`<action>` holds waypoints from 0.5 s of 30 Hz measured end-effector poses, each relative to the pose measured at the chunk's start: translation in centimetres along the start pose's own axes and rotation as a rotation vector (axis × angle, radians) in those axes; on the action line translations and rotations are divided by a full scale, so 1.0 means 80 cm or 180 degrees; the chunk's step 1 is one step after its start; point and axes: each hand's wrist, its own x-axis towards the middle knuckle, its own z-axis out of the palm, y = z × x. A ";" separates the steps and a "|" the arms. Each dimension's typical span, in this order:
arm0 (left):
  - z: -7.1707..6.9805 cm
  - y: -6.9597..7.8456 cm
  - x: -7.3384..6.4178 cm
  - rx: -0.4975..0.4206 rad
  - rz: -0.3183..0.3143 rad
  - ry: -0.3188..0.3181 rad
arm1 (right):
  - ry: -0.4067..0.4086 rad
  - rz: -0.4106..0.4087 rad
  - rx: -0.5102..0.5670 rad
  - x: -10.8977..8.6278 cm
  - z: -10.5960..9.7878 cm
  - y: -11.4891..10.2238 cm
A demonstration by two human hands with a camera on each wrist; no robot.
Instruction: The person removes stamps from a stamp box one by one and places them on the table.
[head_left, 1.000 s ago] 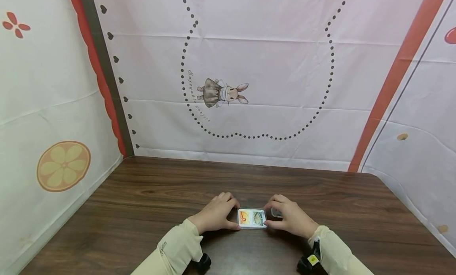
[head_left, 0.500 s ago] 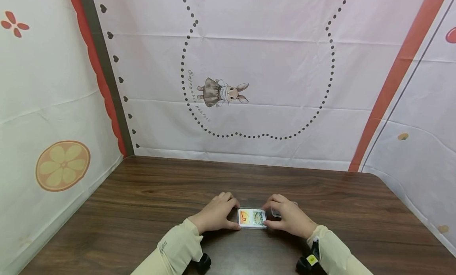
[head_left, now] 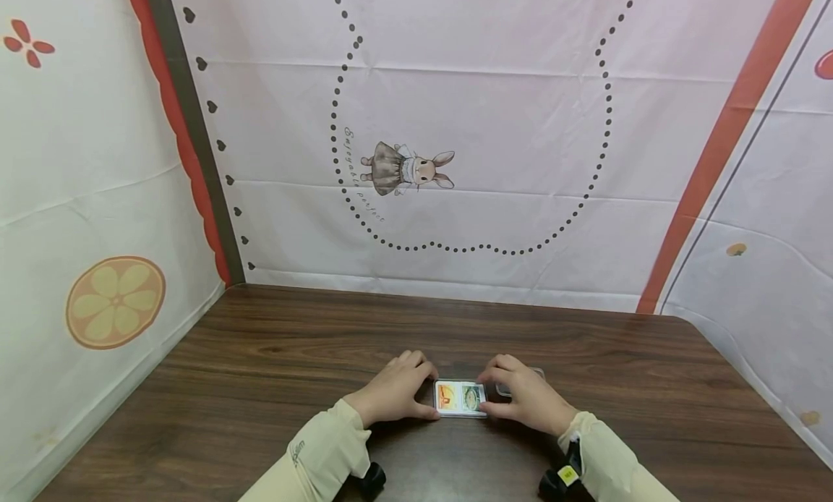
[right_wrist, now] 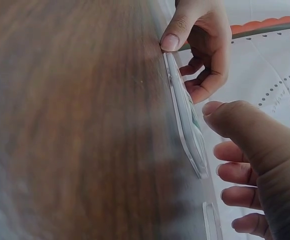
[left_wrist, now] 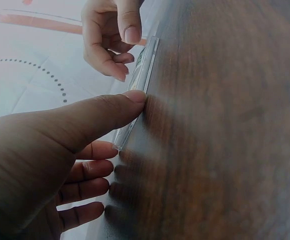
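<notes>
A small clear plastic card box (head_left: 459, 417) lies flat on the table, with a white stack of cards (head_left: 460, 397) in it. Two pictures, one orange and one green, show on top. My left hand (head_left: 393, 390) holds the box's left end, thumb (left_wrist: 135, 96) at the near edge and index fingertip at the far corner. Above the right end hovers my right hand (head_left: 530, 397). Its thumb (right_wrist: 215, 109) is close over the cards, and the right wrist view shows a gap there. Partly hidden behind that hand is a second clear plastic piece (head_left: 503, 390), perhaps the lid.
The brown wood-grain table (head_left: 312, 335) stretches away on all sides of the hands. White printed cloth (head_left: 494, 140) hangs behind it and at both sides. Black wrist cameras (head_left: 374, 480) sit under the cream sleeves (head_left: 332, 444).
My right hand has shifted slightly left, over the right end of the cards, uncovering more of the clear piece behind it. The left hand and the box have stayed in place.
</notes>
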 end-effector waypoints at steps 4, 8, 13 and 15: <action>0.000 0.000 0.000 0.0011 -0.0004 0.0003 | -0.0010 0.0015 -0.0037 0.001 0.001 -0.001; 0.000 0.000 0.000 0.0017 -0.0009 0.0002 | -0.0009 0.0036 -0.0119 0.001 0.002 -0.002; 0.000 0.001 0.000 0.0017 -0.0004 0.0006 | -0.0007 0.0053 -0.0165 0.001 0.002 -0.003; 0.000 0.001 0.000 0.0021 -0.0003 0.0007 | -0.0025 0.0057 -0.0156 0.001 0.002 -0.003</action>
